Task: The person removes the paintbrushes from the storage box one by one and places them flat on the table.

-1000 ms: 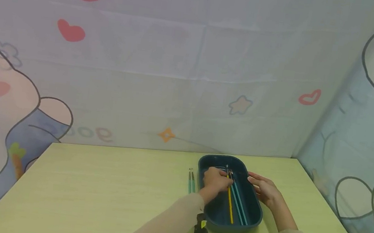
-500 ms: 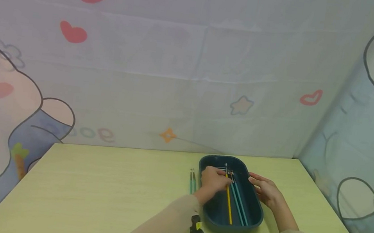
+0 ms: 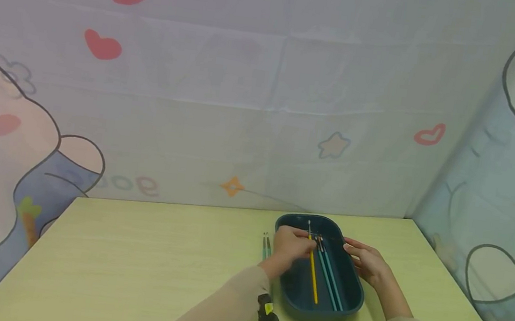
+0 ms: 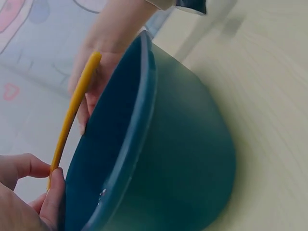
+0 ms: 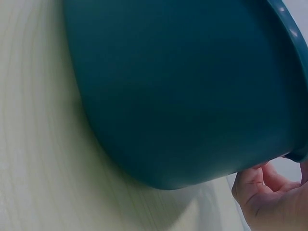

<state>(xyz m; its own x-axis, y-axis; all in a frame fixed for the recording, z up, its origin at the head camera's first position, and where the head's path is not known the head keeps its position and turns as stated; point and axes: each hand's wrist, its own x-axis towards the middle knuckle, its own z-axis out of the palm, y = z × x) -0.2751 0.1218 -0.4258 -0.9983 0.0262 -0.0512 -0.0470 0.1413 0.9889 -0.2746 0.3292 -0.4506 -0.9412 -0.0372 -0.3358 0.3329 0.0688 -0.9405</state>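
Observation:
My left hand (image 3: 291, 246) is over the left side of a dark teal plastic bin (image 3: 357, 295). Its thumb and fingers pinch a thin yellow paintbrush (image 3: 313, 276), bristle end away from me. In the left wrist view, the yellow handle (image 4: 72, 108) slants up above the bin's rim (image 4: 144, 86). My right hand (image 3: 368, 263) holds the bin's right rim; the right wrist view has its curled fingers (image 5: 274, 180) against the outer wall just under the lip. Teal-handled paintbrushes (image 3: 330, 281) lie side by side inside the bin.
More teal paintbrushes (image 3: 266, 246) lie on the pale wooden table (image 3: 151, 266) just left of the bin, partly hidden by the left arm. A printed cloth (image 3: 201, 66) hangs behind the table and along its right side.
My left hand has shifted a little to the left with the yellow paintbrush, which now lies farther from the teal brushes and slightly higher in the view. My right hand stays at the rim.

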